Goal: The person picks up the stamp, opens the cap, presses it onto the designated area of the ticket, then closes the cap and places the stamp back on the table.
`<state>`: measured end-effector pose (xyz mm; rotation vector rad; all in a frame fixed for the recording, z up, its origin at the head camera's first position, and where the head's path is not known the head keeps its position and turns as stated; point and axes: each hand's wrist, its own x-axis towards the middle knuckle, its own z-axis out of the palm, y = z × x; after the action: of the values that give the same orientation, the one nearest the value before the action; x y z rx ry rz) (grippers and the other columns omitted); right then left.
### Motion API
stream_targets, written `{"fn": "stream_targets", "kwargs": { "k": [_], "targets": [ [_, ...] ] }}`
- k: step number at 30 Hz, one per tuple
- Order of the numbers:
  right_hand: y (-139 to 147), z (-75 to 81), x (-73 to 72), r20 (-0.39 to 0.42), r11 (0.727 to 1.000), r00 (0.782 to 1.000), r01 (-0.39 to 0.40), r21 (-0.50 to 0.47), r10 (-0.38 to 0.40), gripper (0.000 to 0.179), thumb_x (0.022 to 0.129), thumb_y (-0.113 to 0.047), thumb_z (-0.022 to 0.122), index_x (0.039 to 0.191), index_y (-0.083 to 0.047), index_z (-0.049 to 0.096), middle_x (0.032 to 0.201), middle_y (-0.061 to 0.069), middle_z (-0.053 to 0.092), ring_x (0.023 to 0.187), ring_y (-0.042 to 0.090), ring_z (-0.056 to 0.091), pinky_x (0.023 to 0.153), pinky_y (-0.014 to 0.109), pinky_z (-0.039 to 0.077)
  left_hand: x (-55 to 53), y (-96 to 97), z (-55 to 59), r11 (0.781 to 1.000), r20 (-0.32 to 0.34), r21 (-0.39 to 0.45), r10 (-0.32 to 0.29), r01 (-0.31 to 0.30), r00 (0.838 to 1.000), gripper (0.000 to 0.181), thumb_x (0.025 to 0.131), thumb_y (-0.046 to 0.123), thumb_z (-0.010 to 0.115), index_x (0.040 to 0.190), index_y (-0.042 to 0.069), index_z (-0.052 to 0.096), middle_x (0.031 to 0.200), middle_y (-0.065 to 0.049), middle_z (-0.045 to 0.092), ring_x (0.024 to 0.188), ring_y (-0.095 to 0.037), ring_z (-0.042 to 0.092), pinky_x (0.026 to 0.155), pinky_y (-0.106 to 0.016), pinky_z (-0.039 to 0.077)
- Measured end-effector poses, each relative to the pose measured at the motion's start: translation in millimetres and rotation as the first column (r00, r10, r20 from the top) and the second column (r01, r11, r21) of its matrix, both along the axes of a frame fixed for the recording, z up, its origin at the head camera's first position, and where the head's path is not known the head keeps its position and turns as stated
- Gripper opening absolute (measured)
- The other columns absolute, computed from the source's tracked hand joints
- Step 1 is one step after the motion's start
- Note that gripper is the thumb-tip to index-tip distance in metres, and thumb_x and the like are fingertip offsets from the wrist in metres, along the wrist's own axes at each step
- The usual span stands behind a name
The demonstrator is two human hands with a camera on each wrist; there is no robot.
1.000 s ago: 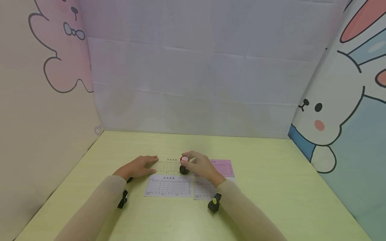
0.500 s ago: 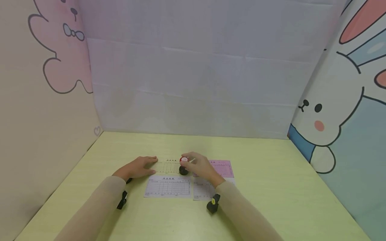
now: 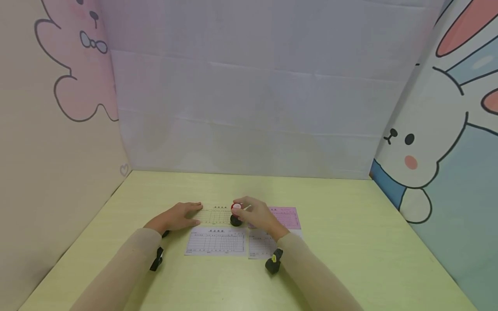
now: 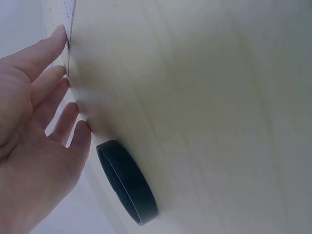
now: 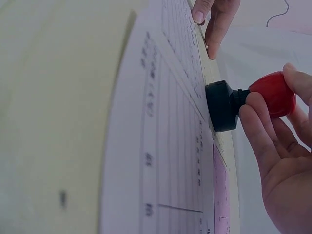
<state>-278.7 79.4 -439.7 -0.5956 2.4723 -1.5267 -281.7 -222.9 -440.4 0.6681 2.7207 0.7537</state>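
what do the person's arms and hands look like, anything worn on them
Both arms wear long, plain beige sleeves: left sleeve, right sleeve. The left hand and right hand have no gloves. Black gear shows at both wrists: a dark piece at the left, a chunkier black block with a small yellow mark at the right.
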Motion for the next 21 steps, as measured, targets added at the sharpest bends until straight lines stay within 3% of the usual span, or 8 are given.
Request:
{"fn": "stream_targets", "kwargs": {
  "k": [8,14,21],
  "targets": [
    [1.0,-1.3,-1.6,0.013,1.000,1.000,-0.007,-0.011,0.008,0.047,0.095,-0.040,0.069,0.133,-0.012,0.063,0.112,0.002,0.064,0.088,0.018,0.070,0.060,0.036,0.054,-3.5,0.7,-2.1,1.000,-0.007,-0.007,-0.004,0.004,1.000,0.062,0.097,0.021,0.068,0.147,-0.006,0.043,0.155,-0.024,0.037,0.143,-0.047,0.028,0.115,-0.060,0.025],
    [-1.9,-0.5,0.6,-0.029,0.999,1.000,-0.004,0.033,0.005,0.045,0.097,-0.038,0.067,0.132,-0.011,0.063,0.112,0.002,0.064,0.087,0.019,0.070,0.062,0.038,0.056,-0.5,0.9,0.0,1.000,-0.016,-0.009,-0.015,0.015,1.000,0.062,0.097,0.020,0.068,0.147,-0.008,0.043,0.154,-0.026,0.037,0.142,-0.049,0.028,0.114,-0.061,0.025],
    [-5.2,-0.2,-1.8,-0.078,0.996,0.997,-0.002,0.090,0.009,0.043,0.099,-0.036,0.065,0.133,-0.009,0.062,0.109,0.001,0.064,0.083,0.014,0.067,0.059,0.032,0.056,-2.0,0.3,1.1,1.000,-0.014,-0.012,-0.017,0.017,1.000,0.061,0.098,0.020,0.067,0.147,-0.008,0.043,0.154,-0.026,0.036,0.143,-0.049,0.027,0.114,-0.061,0.024]
  ]
}}
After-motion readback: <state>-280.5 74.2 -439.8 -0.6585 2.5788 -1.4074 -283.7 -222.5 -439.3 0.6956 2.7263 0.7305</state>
